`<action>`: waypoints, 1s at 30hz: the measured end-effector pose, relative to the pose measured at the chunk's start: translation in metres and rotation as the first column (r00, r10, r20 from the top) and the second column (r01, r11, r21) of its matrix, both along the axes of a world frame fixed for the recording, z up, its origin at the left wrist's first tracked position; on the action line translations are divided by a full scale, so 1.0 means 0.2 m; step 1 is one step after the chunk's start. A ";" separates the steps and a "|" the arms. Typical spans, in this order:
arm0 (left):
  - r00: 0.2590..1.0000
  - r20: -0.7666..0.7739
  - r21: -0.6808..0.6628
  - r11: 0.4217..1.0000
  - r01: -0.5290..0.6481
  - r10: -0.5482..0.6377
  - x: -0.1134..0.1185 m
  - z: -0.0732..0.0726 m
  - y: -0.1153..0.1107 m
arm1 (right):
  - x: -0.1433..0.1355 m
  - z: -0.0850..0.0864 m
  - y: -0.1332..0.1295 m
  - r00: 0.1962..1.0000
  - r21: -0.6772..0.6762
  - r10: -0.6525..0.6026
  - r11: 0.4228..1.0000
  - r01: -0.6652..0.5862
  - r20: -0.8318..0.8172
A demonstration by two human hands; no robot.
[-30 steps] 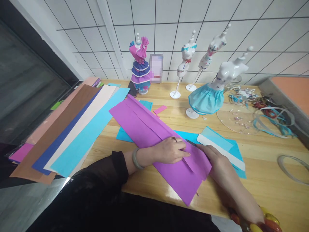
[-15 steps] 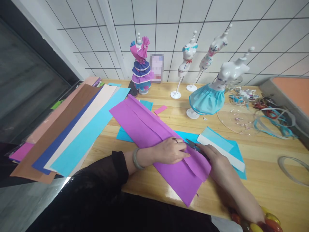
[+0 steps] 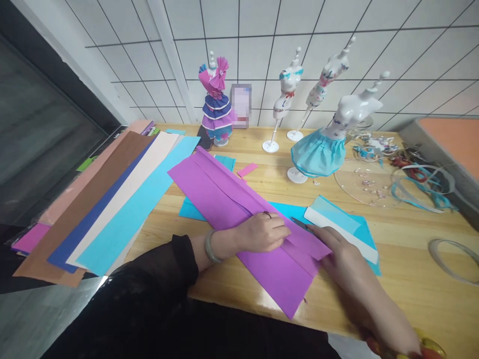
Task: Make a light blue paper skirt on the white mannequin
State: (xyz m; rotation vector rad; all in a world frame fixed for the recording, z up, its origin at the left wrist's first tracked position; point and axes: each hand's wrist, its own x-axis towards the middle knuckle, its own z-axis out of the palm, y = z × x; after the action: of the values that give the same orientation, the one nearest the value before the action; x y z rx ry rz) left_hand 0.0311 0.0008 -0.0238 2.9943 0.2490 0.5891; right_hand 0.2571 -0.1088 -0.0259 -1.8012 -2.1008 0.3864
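Observation:
A long purple paper sheet (image 3: 277, 279) lies diagonally across the table, with a strip folded along its upper edge. My left hand (image 3: 264, 232), wearing a ring and a bangle, presses on the sheet and pinches the folded strip. Dark scissors (image 3: 301, 224) are in my right hand (image 3: 342, 249), their blades at the strip's upper edge; the handles are mostly hidden by my fingers. The strip's right end is flared near my right fingers. Under the purple sheet lie blue sheets (image 3: 284, 210), and a white and light-blue folded piece (image 3: 342, 229) rests to the right.
At left are stacked long sheets (image 3: 138, 204) in light blue, white, dark blue and brown. Along the back stand a dressed mini mannequin (image 3: 217, 107) and several white ones, one in a turquoise skirt (image 3: 318, 152). Ribbon and beads (image 3: 419, 189) lie at right, with a clear ring (image 3: 449, 259).
The scissors' blades have moved slightly and lie closer to the paper's edge. The strip's right end now lifts out flatter toward my right hand. My left hand stays in place, its fingers curled more.

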 end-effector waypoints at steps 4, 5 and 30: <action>0.998 0.039 0.059 0.997 -0.059 0.057 0.00 0.00 -0.01 | -0.03 0.00 0.03 0.999 -0.012 -0.043 0.999 0.043 0.006; 0.997 0.043 0.075 0.995 -0.072 0.069 0.00 0.00 -0.02 | -0.04 0.00 0.03 0.999 -0.008 -0.039 0.999 0.039 0.003; 0.998 0.003 0.138 0.988 -0.067 0.067 -0.01 -0.01 -0.03 | -0.14 0.05 0.13 0.997 -0.073 -0.045 0.996 0.041 -0.057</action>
State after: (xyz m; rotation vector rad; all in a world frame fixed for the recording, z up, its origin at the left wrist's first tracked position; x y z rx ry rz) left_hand 0.0293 -0.0042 -0.0267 3.1298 0.3225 0.6362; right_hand 0.2299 -0.0827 -0.0163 -1.8488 -2.0286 0.5030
